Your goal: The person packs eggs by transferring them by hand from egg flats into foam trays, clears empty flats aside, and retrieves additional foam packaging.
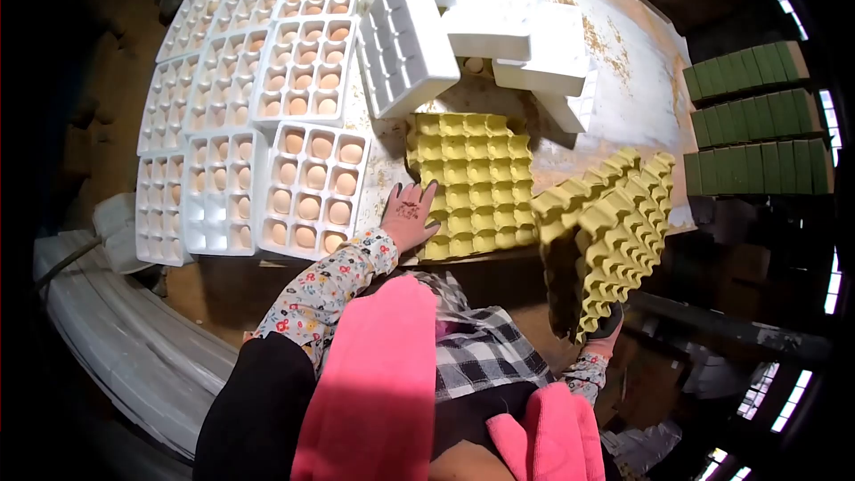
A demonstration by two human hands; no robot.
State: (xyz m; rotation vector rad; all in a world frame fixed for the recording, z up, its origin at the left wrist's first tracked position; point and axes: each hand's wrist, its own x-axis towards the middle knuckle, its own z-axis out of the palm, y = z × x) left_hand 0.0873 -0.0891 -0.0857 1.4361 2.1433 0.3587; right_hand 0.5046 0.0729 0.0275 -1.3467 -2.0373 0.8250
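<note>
- At the centre of the frame, a yellow egg tray (472,187) lies flat at the near edge of the table (641,120), its pockets bare.
- The left hand (408,214) rests along that tray's left edge, fingers spread and not clenched.
- At lower right, the right hand (607,328) grasps tilted yellow trays (623,232) by their lower end; partly hidden behind them, its exact grip, and how many it holds, cannot be told.
- Across the left and upper left, white trays (366,156) stand in rows, most apparently filled with eggs (319,144); one part-filled tray (207,214) shows bare pockets at its lower left.
- At upper centre, loose white trays (405,53) stand tilted and heaped, a lone egg (475,64) visible beneath.
- By appearances, much of the filling is done; the bare pockets remain.
</note>
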